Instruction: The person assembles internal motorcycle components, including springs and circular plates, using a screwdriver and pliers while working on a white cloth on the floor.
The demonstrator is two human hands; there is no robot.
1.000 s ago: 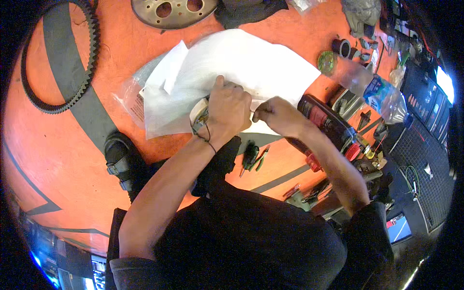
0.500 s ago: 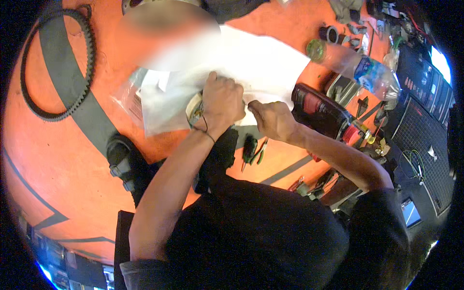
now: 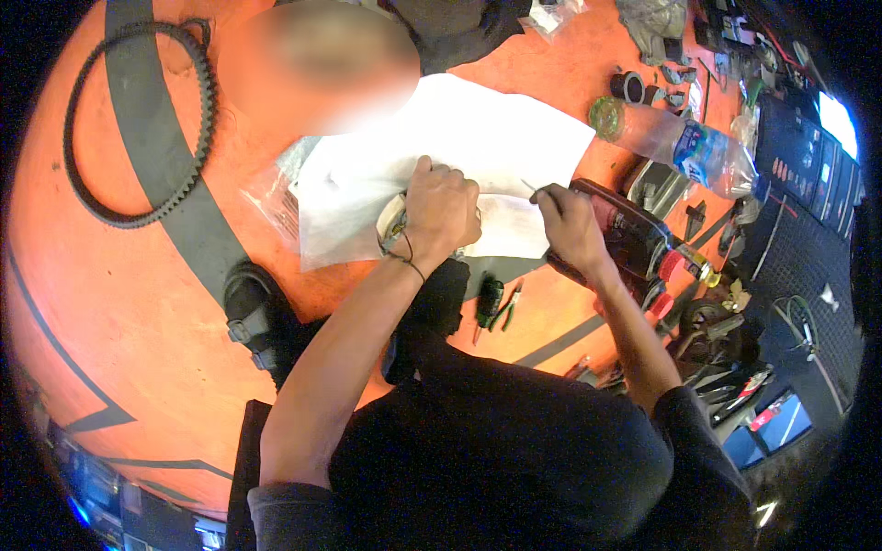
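A white sheet (image 3: pixel 340 197) lies on the orange floor, and on it sits a round, pale-rimmed metal part (image 3: pixel 390 220). My left hand (image 3: pixel 443 207) is closed over the part's right side, with the fingers curled and mostly hidden. To its right, apart from it, my right hand (image 3: pixel 577 231) pinches a thin, pale pointed tool (image 3: pixel 528 185) whose tip sticks out to the upper left. Its exact kind is too small to make out. Just below the sheet lie a dark-handled screwdriver (image 3: pixel 489 298) and green-handled pliers (image 3: pixel 507 308).
A toothed belt (image 3: pixel 204 101) lies at the far left. A clear plastic bag (image 3: pixel 276 202) touches the sheet's left edge. On the right are a dark red bottle (image 3: pixel 616 234), a clear water bottle (image 3: pixel 648 129) and scattered metal parts. My sandalled foot (image 3: pixel 253 308) rests nearby.
My right hand has drawn away from the left toward the right, and the thin tool in it now shows. My left hand stays on the round part. The whole view has shifted slightly.
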